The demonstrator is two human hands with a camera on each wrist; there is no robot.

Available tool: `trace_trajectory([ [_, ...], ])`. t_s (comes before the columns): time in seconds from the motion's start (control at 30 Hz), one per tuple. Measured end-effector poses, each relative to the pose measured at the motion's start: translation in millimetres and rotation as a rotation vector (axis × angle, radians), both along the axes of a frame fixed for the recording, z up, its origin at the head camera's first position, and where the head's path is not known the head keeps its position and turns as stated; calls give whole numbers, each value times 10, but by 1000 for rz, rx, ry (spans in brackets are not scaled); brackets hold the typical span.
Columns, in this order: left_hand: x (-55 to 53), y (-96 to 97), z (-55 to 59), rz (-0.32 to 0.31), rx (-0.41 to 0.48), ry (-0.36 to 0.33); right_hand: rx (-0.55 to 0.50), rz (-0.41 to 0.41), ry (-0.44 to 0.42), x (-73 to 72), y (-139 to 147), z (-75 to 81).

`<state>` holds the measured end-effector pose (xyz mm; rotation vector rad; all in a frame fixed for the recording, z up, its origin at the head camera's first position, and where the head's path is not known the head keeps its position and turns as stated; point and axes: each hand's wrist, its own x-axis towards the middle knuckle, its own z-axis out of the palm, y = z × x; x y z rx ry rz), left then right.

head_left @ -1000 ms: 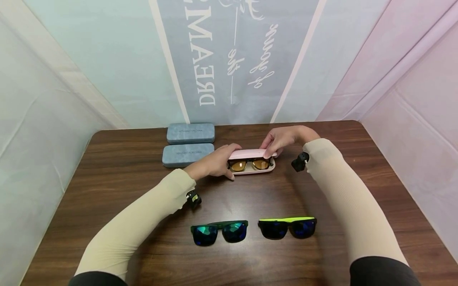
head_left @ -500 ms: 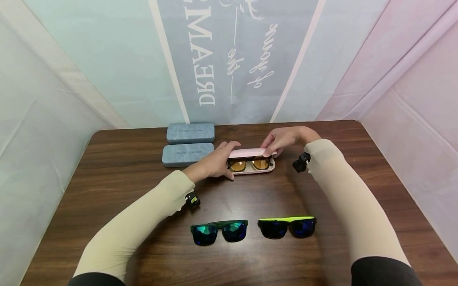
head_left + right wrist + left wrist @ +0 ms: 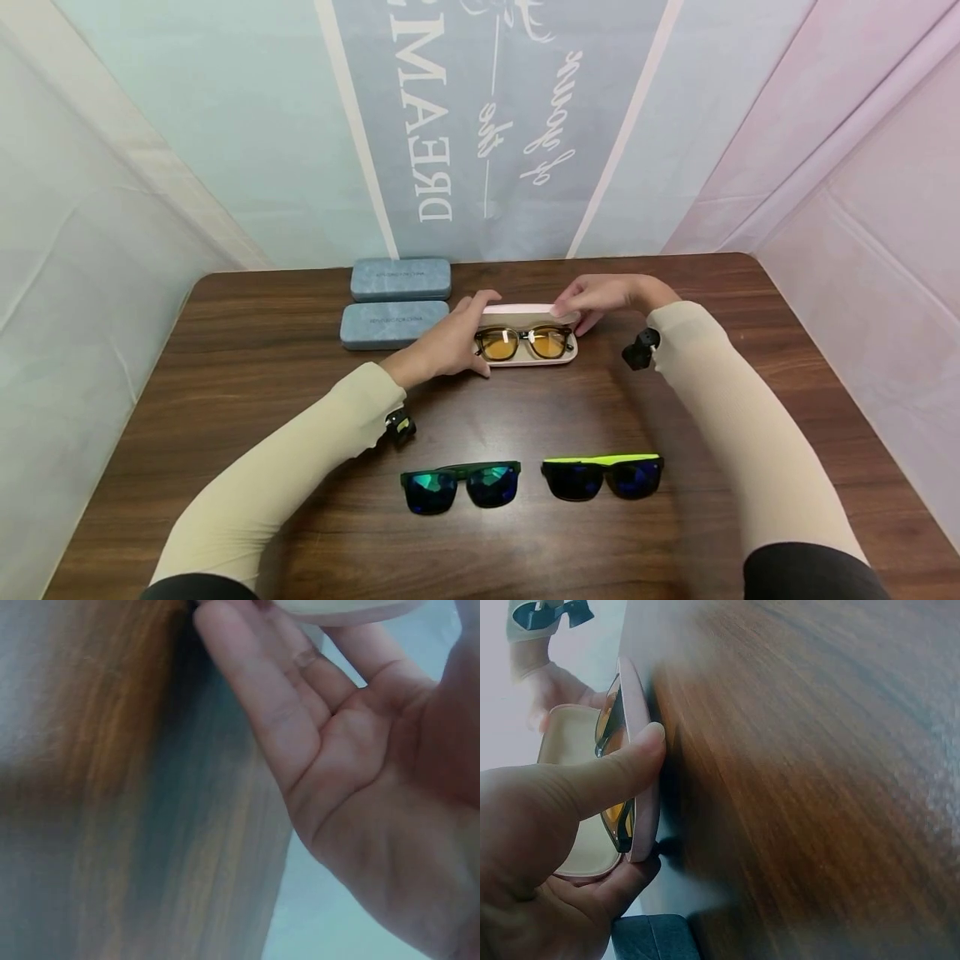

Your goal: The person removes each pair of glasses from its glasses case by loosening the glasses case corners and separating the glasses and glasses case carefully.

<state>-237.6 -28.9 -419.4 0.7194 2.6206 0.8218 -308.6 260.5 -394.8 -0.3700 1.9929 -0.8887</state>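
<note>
A pink glasses case point(image 3: 525, 362) with a cream lining lies on the table, its lid point(image 3: 517, 314) raised toward the back. Inside rest glasses point(image 3: 551, 342) with amber lenses and a dark frame. My left hand point(image 3: 450, 340) grips the case's left end, thumb along the front wall in the left wrist view and fingers behind. At the lid's right end, my right hand point(image 3: 603, 296) pinches the edge between thumb and fingers. The right wrist view shows that hand's palm point(image 3: 360, 765) below the case's pale rim point(image 3: 345, 613).
Two blue glasses cases point(image 3: 393, 325) lie one behind the other, left of the pink one. Nearer the front are sunglasses with green-blue lenses point(image 3: 491, 486) and black sunglasses with yellow-green temples point(image 3: 602, 477). A printed cloth point(image 3: 495, 167) hangs behind the table's back edge.
The pink lid has swung further up and back with my right hand, showing more lining and all of the amber glasses. My left hand stays on the case.
</note>
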Motion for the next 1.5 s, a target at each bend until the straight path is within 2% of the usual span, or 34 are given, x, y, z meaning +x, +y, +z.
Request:
trace_trajectory([
  [0.17, 17, 20, -12, -1, 13, 13, -46, -36, -17, 22, 48, -53],
  [0.27, 25, 25, -32, 2, 16, 33, -60, -42, 11, 40, 53, -62],
  [0.47, 38, 17, -53, 13, 21, 34, -62, -41, 152, 139, 27, -47],
  [0.67, 49, 13, -37, 15, 17, 19, -9, -62, 308, 283, 3, -40],
  [0.9, 65, 26, -37, 34, 19, 14, 43, -90, 412, 437, -27, -19],
  [1.13, 83, 37, -33, 37, 21, 15, 84, -98, 510, 507, -48, 22],
  [1.33, 82, 35, -30, 36, 24, 9, 115, -97, 707, 558, -41, 48],
  [1.5, 85, 35, -33, 39, 30, 5, 73, -162, 880, 656, -45, 104],
])
